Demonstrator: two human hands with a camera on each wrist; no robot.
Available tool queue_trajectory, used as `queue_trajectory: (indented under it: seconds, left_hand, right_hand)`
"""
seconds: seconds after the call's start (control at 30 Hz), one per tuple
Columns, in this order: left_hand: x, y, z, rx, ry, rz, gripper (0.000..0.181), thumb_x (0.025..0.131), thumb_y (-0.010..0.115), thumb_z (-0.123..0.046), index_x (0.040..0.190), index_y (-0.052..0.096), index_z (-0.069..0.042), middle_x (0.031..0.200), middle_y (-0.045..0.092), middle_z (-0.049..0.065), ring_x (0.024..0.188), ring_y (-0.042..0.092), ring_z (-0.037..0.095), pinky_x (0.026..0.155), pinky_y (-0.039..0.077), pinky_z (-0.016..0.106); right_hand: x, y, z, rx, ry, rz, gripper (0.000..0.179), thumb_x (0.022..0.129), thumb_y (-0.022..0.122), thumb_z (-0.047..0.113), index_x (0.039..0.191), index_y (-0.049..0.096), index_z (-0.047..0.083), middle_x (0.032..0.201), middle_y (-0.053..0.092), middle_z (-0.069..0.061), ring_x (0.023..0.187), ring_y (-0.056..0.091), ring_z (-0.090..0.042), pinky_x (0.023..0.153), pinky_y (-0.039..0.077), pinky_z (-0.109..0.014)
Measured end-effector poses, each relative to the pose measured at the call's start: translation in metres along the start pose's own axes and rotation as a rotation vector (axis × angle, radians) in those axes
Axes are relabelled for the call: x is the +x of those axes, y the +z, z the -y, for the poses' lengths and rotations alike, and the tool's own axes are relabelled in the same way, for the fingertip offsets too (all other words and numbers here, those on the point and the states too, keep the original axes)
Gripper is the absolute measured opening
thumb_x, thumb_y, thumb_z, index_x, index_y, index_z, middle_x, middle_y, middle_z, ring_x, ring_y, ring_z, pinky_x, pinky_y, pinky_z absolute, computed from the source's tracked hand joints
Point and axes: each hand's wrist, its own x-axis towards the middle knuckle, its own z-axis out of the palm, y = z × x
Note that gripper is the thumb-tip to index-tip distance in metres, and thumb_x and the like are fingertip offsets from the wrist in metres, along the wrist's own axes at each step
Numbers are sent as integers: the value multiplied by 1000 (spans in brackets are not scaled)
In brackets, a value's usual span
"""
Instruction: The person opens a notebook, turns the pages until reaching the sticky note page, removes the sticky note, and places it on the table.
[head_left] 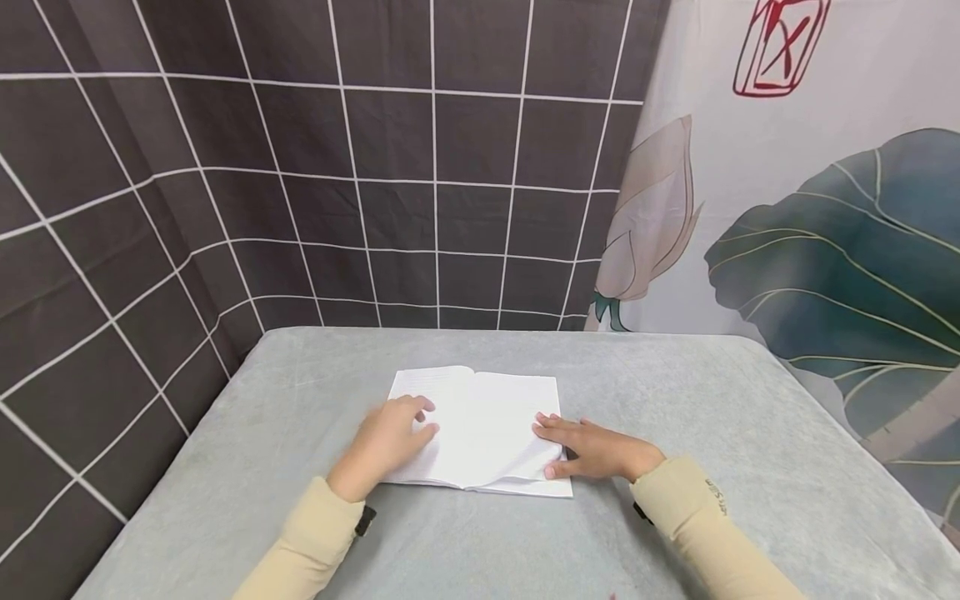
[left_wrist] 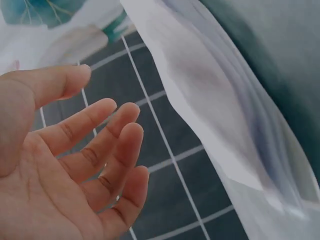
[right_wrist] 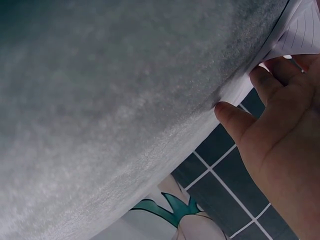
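An open notebook (head_left: 487, 417) with white, faintly lined pages lies on the table, its spine running away from me. Over its left page is my left hand (head_left: 390, 437), fingers loosely bent and nothing between them. The left wrist view shows that hand's palm (left_wrist: 55, 185) with the raised, curving pages (left_wrist: 205, 95) beside it. My right hand (head_left: 596, 448) rests at the right page's outer edge, fingers spread on the paper and thumb near the lower corner. There the top sheet bows up a little from the sheets below. In the right wrist view, lined paper (right_wrist: 300, 35) shows beyond the right hand's fingertips (right_wrist: 261, 75).
A grey cloth (head_left: 300, 400) covers the table around the notebook. Behind it hangs a dark curtain (head_left: 390, 208) with a white grid, and to the right a white one with painted leaves (head_left: 847, 250). Both sleeves (head_left: 697, 517) reach in from the near edge.
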Motion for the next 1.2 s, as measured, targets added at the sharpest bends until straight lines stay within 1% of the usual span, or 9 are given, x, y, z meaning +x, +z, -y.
queue_trajectory:
  seconds: [0.2, 0.3, 0.5, 0.63, 0.73, 0.83, 0.97, 1.07, 1.2]
  left_hand:
    - [-5, 8, -25, 51, 151, -30, 27, 82, 73, -27, 102, 70, -8, 88, 71, 5, 85, 65, 26, 75, 48, 44]
    - [-7, 12, -34, 79, 218, -38, 29, 82, 73, -29, 102, 70, -9, 87, 71, 3, 82, 64, 24, 73, 47, 43]
    - [-11, 19, -48, 173, 317, -54, 32, 81, 74, -34, 104, 70, -12, 90, 70, 1, 78, 62, 19, 68, 46, 37]
    - [-11, 26, -54, 242, 378, -68, 35, 81, 73, -39, 105, 70, -14, 93, 70, 0, 78, 61, 18, 68, 45, 34]
    - [-11, 31, -58, 286, 422, -76, 36, 81, 72, -41, 106, 70, -15, 92, 70, -1, 76, 59, 16, 67, 44, 32]
    - [-12, 35, -64, 320, 458, -73, 37, 81, 72, -42, 106, 70, -16, 89, 70, -2, 74, 58, 14, 65, 42, 29]
    - [-12, 42, -70, 370, 493, -61, 35, 79, 73, -43, 101, 70, -17, 84, 70, -4, 71, 58, 13, 62, 38, 27]
    - [-11, 48, -74, 397, 504, -42, 33, 79, 74, -42, 98, 70, -16, 82, 70, -3, 69, 59, 13, 61, 38, 27]
    - [-10, 53, -78, 411, 496, -6, 29, 79, 75, -39, 97, 71, -17, 84, 71, -3, 70, 60, 13, 63, 38, 28]
  right_hand:
    - [0, 0, -1, 0, 2, -3, 79, 87, 60, 51, 147, 36, 6, 158, 24, -12, 146, 22, -34, 113, 15, -62]
    - [0, 1, -2, -1, 3, -6, 78, 87, 60, 51, 147, 37, 6, 158, 24, -11, 146, 23, -33, 113, 15, -61]
    - [0, 1, -3, -7, 11, -8, 77, 88, 59, 50, 147, 37, 7, 158, 25, -11, 146, 23, -33, 113, 16, -60]
    - [1, 1, -3, -15, 13, -6, 77, 88, 59, 50, 147, 37, 7, 158, 25, -10, 146, 23, -32, 113, 16, -60]
    - [1, 1, -3, -19, 13, -8, 76, 88, 59, 50, 147, 37, 7, 158, 26, -10, 145, 24, -32, 113, 17, -60]
    - [1, 1, -3, -21, 15, -9, 76, 88, 59, 50, 147, 37, 7, 158, 26, -11, 145, 24, -32, 113, 17, -60]
    - [0, 2, -3, -23, 12, -7, 76, 88, 58, 51, 147, 37, 7, 158, 26, -11, 145, 24, -33, 113, 17, -60]
    - [0, 2, -2, -29, 10, -7, 76, 89, 57, 51, 147, 37, 7, 158, 26, -11, 145, 24, -33, 113, 17, -60]
    - [-1, 1, 0, -30, 9, -11, 76, 89, 57, 51, 147, 37, 7, 158, 26, -11, 145, 24, -33, 113, 17, -60]
